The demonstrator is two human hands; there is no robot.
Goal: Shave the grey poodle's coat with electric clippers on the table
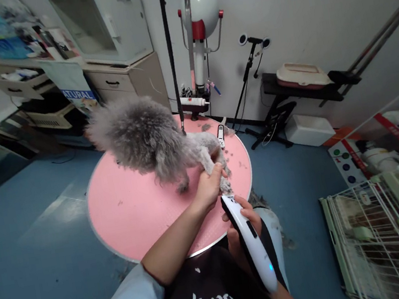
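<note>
A small grey curly dog stands on a round pink grooming table, tethered by a black strap hanging from above. My left hand is closed round one of the dog's legs near the paw. My right hand grips a white electric clipper, its blade end pointing at the held paw. Clipped fur lies scattered on the table around the paw.
A second white clipper lies on the table's far side. A white wire cage stands at the right. A cabinet with drawers, a dryer on a stand and a black shelf line the back wall.
</note>
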